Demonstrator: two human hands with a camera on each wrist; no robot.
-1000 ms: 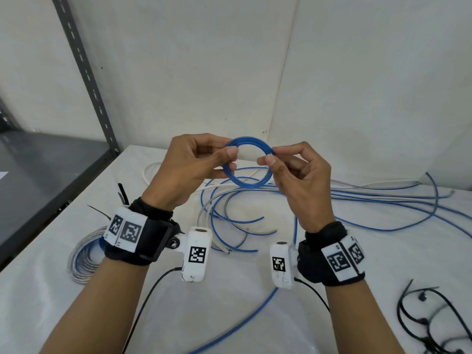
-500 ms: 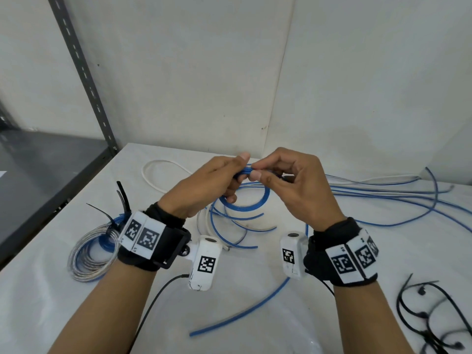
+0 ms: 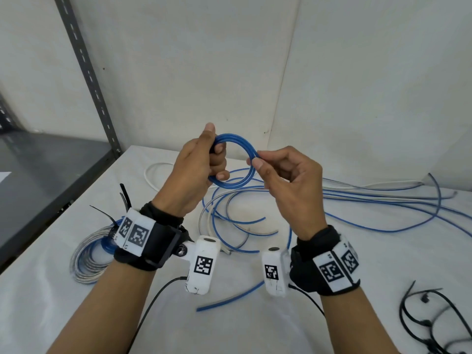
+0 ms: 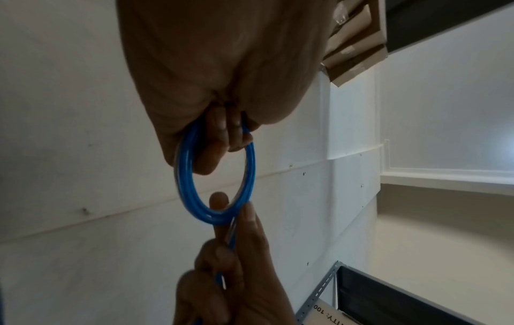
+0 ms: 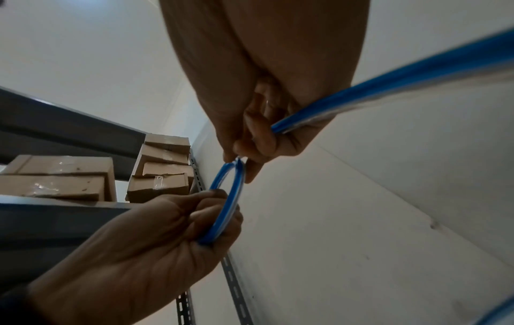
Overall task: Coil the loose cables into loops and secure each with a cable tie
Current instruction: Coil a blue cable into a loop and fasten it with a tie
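Head view: both hands are raised above a white table (image 3: 357, 264). The left hand (image 3: 194, 175) grips the 9 o'clock side of a small blue cable coil (image 3: 237, 159), fingers curled through the ring, thumb up over the top. The right hand (image 3: 288, 180) pinches the coil's 3 o'clock side between thumb and forefinger, the other fingers loosely curled. The coil stands upright, clear of the table. Loose blue cables (image 3: 383, 203) sprawl over the table from centre out to 3 o'clock, with white and grey lengths among them. A finished grey-and-blue coil (image 3: 86, 256) lies at 9 o'clock, partly behind the left wrist, with black cable ties (image 3: 125, 198) just beyond it. More black ties (image 3: 434, 318) lie at 4 o'clock. A grey shelf upright (image 3: 86, 72) rises at 11 o'clock

Left wrist view: the left hand (image 4: 222, 66) fills the top, fingers wrapped around the coil (image 4: 189, 176) at its 12 o'clock. The right hand (image 4: 236, 263) comes up from 6 o'clock, fingertips (image 4: 247, 215) nipping the coil's bottom

Right wrist view: the right hand (image 5: 264, 77) pinches the coil (image 5: 230, 198) at its top; a trailing blue length (image 5: 389, 88) runs out toward 2 o'clock. The left hand (image 5: 133, 252) clasps the coil's lower part from 8 o'clock. Cardboard boxes (image 5: 161, 167) sit on shelving at 9 o'clock
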